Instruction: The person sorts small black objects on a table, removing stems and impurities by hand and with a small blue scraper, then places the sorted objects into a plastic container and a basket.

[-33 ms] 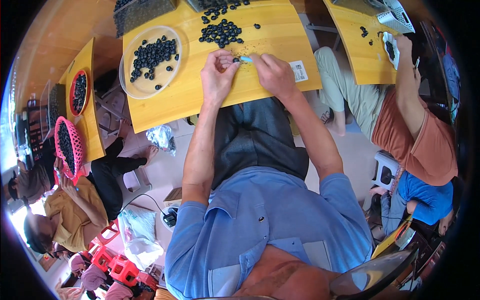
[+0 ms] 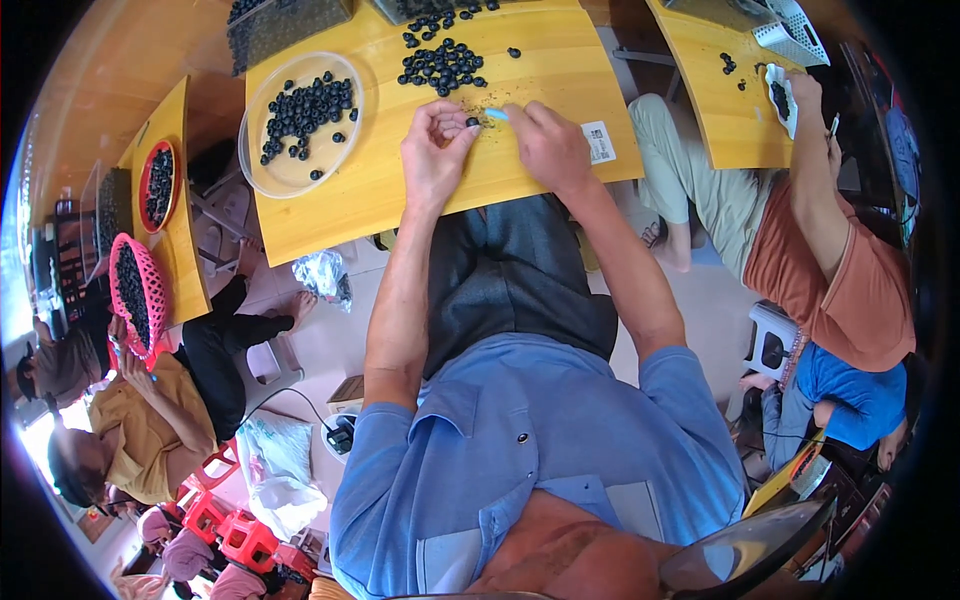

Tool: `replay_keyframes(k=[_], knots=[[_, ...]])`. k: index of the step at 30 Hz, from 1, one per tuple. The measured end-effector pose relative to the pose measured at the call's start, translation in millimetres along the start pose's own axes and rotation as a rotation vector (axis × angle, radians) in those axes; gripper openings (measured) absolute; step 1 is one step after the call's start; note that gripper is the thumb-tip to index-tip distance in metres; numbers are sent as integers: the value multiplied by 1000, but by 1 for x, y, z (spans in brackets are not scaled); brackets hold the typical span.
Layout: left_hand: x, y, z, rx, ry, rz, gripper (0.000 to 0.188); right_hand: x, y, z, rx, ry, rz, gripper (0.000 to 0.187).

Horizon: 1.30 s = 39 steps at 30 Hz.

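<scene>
A: What is held in the left hand?

B: A single dark berry is pinched at its fingertips, just above the yellow table

A: And the right hand?

B: A small light-blue tool is gripped between its closed fingers, with the tip set right beside the berry

A: Where are the other berries kept?

B: A loose pile of berries is spread on the table just beyond both hands. More are gathered in a clear round plate to the left, near the table's far corner

A: Is anything else seen nearby?

B: A white label is stuck to the table just right of the right hand. At another table on the right, a person in an orange shirt is seated
</scene>
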State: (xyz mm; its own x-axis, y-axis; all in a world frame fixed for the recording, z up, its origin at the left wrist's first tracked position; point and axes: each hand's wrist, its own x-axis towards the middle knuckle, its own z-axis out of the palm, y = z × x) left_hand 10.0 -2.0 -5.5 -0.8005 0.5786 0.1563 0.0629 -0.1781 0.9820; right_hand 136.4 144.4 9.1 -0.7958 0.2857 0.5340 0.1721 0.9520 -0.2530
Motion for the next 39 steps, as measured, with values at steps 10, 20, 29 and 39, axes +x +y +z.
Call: replay_keyframes(k=[10,20,29,39], knots=[[0,24,-32,390,183,285,21,-1,3,3,7,5,18,27],[37,67,-120,1242,362,446,29,1,3,5,47,46,23,27],[44,25,-26,1015,-136,454,19,0,3,4,48,66,25,27],[39,37,-26,1035,-204,422,18,0,5,3,59,59,28,28]])
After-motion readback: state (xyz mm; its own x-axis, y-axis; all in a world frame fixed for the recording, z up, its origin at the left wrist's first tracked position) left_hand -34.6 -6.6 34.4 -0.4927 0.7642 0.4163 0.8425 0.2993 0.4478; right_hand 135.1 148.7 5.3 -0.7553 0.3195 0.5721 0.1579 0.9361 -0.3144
